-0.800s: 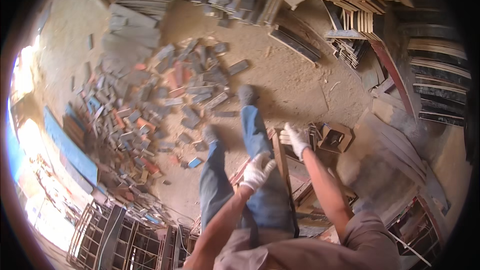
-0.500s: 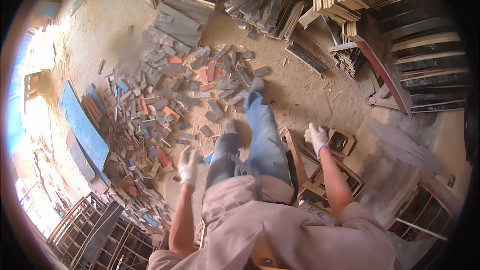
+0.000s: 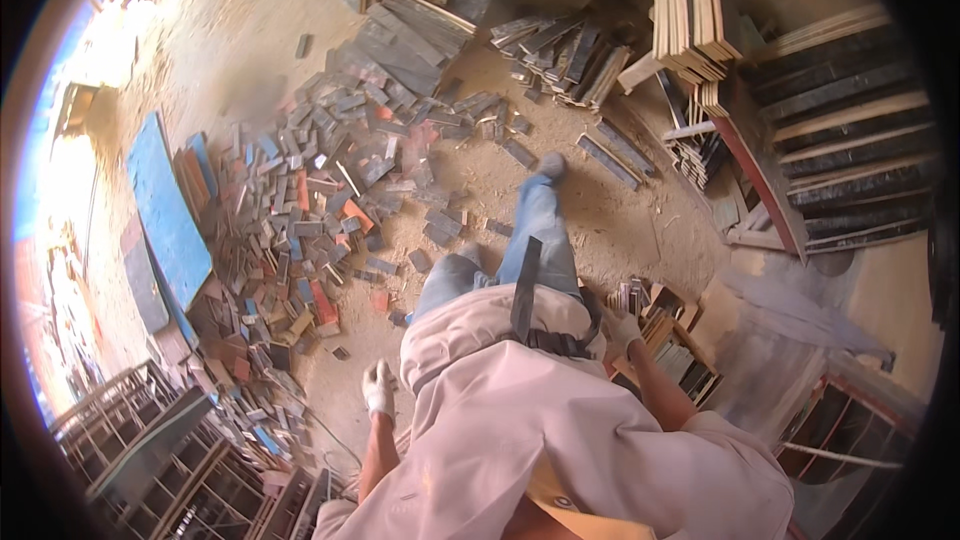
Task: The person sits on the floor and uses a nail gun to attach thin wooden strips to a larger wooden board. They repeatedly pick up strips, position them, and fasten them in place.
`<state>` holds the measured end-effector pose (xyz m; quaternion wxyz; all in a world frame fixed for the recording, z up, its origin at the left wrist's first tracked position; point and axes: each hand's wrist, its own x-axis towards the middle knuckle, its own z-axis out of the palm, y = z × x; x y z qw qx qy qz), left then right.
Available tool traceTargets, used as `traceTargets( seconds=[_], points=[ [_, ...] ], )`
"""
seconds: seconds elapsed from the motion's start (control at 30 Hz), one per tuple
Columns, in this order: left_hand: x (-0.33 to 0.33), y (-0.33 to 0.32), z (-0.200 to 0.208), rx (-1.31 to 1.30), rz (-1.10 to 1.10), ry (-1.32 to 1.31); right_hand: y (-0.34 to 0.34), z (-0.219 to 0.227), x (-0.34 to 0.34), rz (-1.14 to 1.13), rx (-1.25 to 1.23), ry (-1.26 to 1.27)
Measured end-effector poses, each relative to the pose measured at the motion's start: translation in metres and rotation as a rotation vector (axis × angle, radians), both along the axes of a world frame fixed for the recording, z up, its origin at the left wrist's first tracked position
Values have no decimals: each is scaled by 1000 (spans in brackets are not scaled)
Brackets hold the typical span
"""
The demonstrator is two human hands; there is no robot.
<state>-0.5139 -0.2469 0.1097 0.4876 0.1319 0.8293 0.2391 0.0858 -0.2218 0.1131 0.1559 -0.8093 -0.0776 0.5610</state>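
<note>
My left hand (image 3: 379, 388), in a white glove, hangs at my left side above the bare ground. Its fingers are apart and hold nothing. My right hand (image 3: 622, 328), gloved too, is low by my right hip, close against a wooden crate (image 3: 708, 372) filled with upright slats (image 3: 672, 348). My clothing partly hides its fingers, so whether they grip anything does not show. A dark strap (image 3: 525, 290) sticks up from the buckled belt at my waist.
A wide heap of small wood offcuts (image 3: 300, 230) covers the ground ahead and left. Beside it leans a blue board (image 3: 168, 210). Long dark planks (image 3: 610, 160) lie ahead; stacked boards (image 3: 840, 130) stand at the right. Metal frames (image 3: 150, 450) are at the lower left.
My right hand has drawn back from in front of the crates to beside my hip. The left has dropped lower, and the view has shifted. My feet stand farther from the planks' stack no longer overlapping offcuts.
</note>
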Motion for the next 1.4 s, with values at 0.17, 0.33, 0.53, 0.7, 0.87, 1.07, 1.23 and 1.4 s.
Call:
traceTargets(
  seconds=[0.17, 0.33, 0.53, 0.7, 0.87, 1.07, 1.23, 1.4],
  points=[
    [-20, -21, -21, -331, -121, -46, -4, 15, 26, 542, 135, -330],
    [29, 204, -5, 356, 37, -80, -46, 52, 60, 740, -183, -282],
    [164, 267, 119, 583, -69, -115, 95, 76, 136, 890, -270, -246],
    [232, 233, 82, 335, 59, 10, 274, 88, 174, 787, -130, -282],
    [307, 249, 87, 279, 333, 88, 371, 51, 263, 907, 66, -205],
    [384, 245, 99, 124, 433, 141, 503, 30, 285, 979, -83, -157],
    [405, 220, 62, 119, 706, 64, 617, 76, 169, 777, 44, 64],
    [372, 224, 4, 54, 641, 20, 630, 101, 119, 1130, 278, -70]
  ],
)
